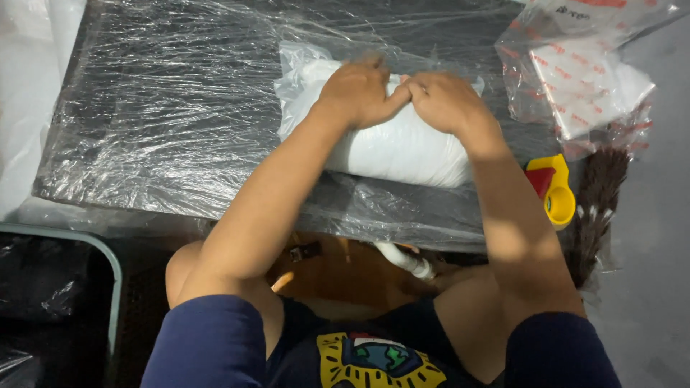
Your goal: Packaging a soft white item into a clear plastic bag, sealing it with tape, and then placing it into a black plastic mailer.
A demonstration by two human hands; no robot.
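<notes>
Hands meet at the centre of the worktop, knuckles touching. The left hand [359,90] is curled, fingers bent down onto the top of a white bundle [402,147] sealed in a clear bag. The right hand [445,100] is likewise closed, fingers tucked under and pressing the bundle's upper edge just beside the left. Whether either hand pinches the film or only presses on it cannot be told; the fingertips are hidden.

The bundle lies directly beneath both hands, soft and pillow-like, its long side running left to right. Loose clear film of the bag [295,65] projects past the left hand. The bundle rests on a dark table [144,108] covered in wrinkled clear wrap, which extends well to the left of the hands.

Right of the right hand, near the table's far corner, lies a clear packet [589,79] with red print holding something white and flat. Nearer the person, just beside the right forearm, sits a yellow tool [557,190] with a red part. A dark brush [596,208] lies touching or just beside it, bristles toward the person.

Below the table edge, between the forearms, a white pipe [406,260] shows. A grey-framed chair [65,237] stands well off to the left.
</notes>
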